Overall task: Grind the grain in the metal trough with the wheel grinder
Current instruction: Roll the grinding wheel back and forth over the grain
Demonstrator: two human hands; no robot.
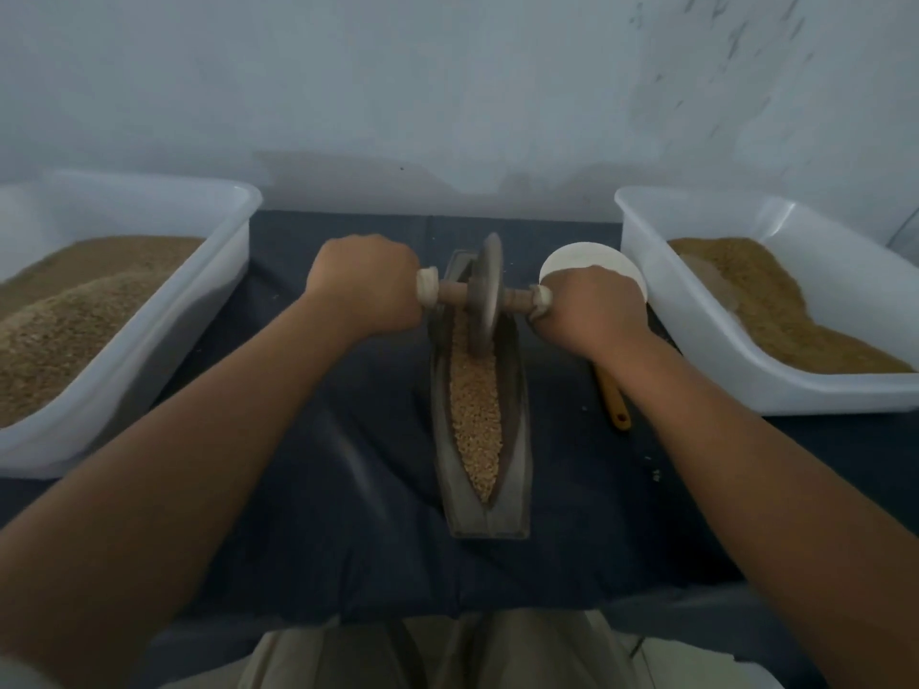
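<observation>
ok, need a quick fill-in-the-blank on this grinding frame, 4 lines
1. The left hand and right hand each grip an end of the ____ axle of the grey metal wheel grinder.
2. The wheel stands in the ____ half of the long metal trough of pale grain.
3. The rectangular plastic tubs, left tub and right tub, are coloured ____.
4. The round white bowl sits behind the ____ hand.
Missing: wooden; far; white; right.

Dark-clothed table [323,489]: metal trough [516,440] centre, left tub [199,300], right tub [661,300], bowl [587,256], spoon [614,401].
</observation>
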